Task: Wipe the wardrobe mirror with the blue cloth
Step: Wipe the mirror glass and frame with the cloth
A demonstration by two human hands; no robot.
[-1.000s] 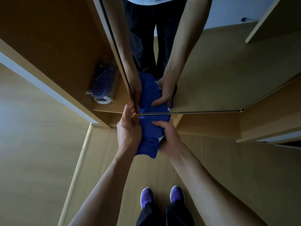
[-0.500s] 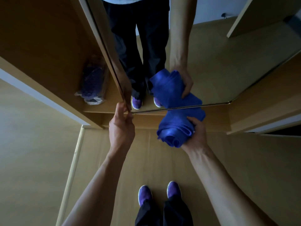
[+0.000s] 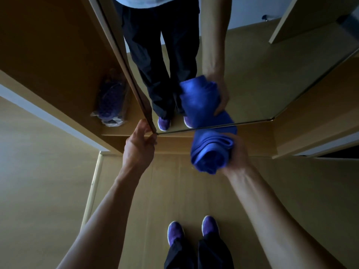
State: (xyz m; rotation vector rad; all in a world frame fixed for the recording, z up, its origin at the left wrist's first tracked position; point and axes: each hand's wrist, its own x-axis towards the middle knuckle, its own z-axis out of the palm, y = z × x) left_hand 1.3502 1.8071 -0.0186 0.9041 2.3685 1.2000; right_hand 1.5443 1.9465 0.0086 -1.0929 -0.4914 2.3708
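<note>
The wardrobe mirror (image 3: 252, 78) is a tall door panel in front of me, its bottom edge running across the middle of the view. My left hand (image 3: 138, 146) grips the mirror door's lower left corner, thumb and fingers on either side of the edge. My right hand (image 3: 238, 152) holds the bunched blue cloth (image 3: 210, 150) against the mirror's bottom edge, right of centre. The cloth and my right hand are reflected in the glass just above.
The open wardrobe compartment (image 3: 58, 55) lies to the left, with a clear bag of purple things (image 3: 111, 101) on its floor. A wooden floor (image 3: 165, 191) stretches below, with my purple shoes (image 3: 175, 232) on it. Another wardrobe panel (image 3: 310, 136) stands to the right.
My left hand let go of the cloth and took the door's corner. My right hand carried the cloth to the right along the mirror's bottom edge.
</note>
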